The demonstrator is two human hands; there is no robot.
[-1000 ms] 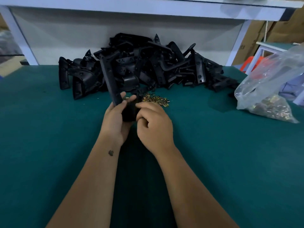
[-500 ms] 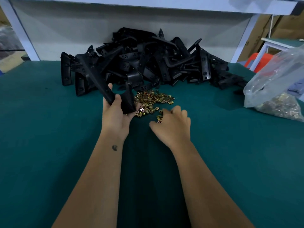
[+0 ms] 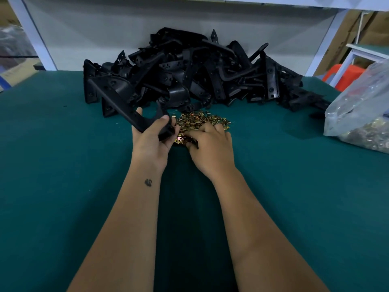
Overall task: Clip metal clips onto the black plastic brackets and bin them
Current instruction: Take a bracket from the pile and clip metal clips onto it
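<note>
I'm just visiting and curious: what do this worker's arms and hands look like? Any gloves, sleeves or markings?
Both forearms are bare as far as the picture shows, with no sleeves in view. The left hand and the right hand wear no gloves, and no rings or watch show. One marking stands out: a small dark tattoo on the left forearm, just below the wrist. Its design is too small to tell.

Bracket pile (image 3: 189, 74) behind clips (image 3: 202, 121); bag (image 3: 360, 114) right, on table (image 3: 63, 165).

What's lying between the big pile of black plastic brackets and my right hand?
In the head view, a loose heap of small gold metal clips on the green mat, between the bracket pile and right hand.
</note>
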